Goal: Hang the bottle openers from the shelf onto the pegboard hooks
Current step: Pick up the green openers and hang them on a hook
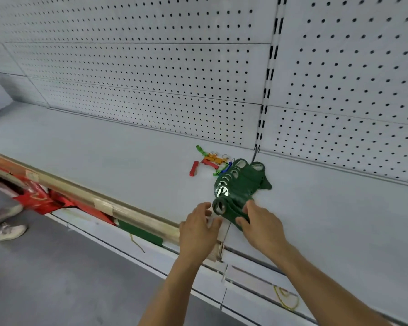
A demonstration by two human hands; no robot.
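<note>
A stack of dark green bottle openers lies fanned out on the white shelf, near the pegboard. My left hand reaches the near end of the stack, its fingers loosely curled beside the nearest opener's ring. My right hand rests on the stack's near right side, fingertips touching the green openers. Whether either hand grips an opener is unclear. No hooks show on the pegboard.
Small coloured openers or clips in red, orange, green and blue lie behind the stack. A slotted upright divides the pegboard panels. The shelf's gold front rail carries red and green tape. A person's shoes stand at the left.
</note>
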